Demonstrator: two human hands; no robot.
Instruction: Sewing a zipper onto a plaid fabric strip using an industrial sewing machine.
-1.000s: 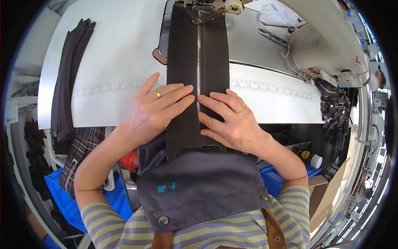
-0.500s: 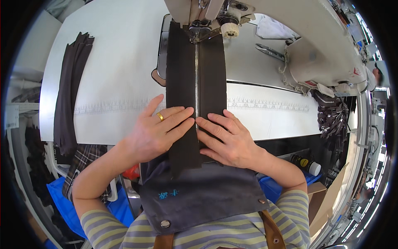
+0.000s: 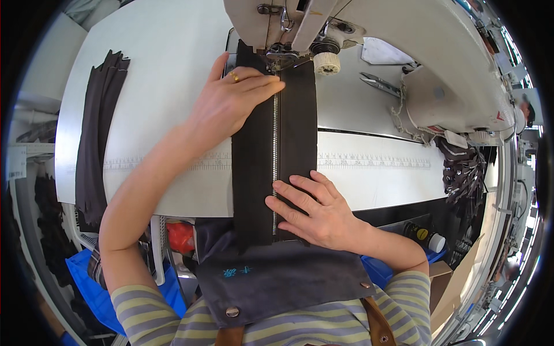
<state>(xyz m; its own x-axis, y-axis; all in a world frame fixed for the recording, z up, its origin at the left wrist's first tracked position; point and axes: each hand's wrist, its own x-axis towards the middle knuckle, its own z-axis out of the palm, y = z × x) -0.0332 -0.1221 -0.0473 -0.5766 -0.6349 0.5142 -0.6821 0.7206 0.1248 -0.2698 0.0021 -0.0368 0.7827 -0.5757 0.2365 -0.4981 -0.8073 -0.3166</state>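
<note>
Left hand [image 3: 228,106] moved up from the near edge of the tabletop [image 3: 167,69] to right beside the presser foot [image 3: 281,55]; half a second ago sat level with the right hand. Fingers now together and flat, tips pressing the left half of the dark fabric strip [image 3: 276,144] just short of the needle area. Not clamped on anything, just palm-down pressure. Gold ring visible on one finger.

Right hand [image 3: 320,213] stayed low, near the tabletop's front edge, fingers slightly spread and flat on the strip's right half, fingertips touching the metal zipper [image 3: 275,161] line.

Strip lies lengthwise from under the sewing machine head [image 3: 346,34] down over the tabletop edge to the dark apron [image 3: 277,277]. Zipper runs down its centre, teeth closed as far as visible. Printed ruler scale [image 3: 375,161] crosses beneath it.

Reading: hands now staggered, one at the feed point, one trailing. Looks like guiding the zipper seam through the machine, with the left steering at the foot and the right keeping the tail straight. Cannot tell whether the needle is running.

Also there: stack of dark strips [image 3: 95,132] at far left, snips [image 3: 378,83] right of the foot, white thumbwheel [image 3: 327,62].
</note>
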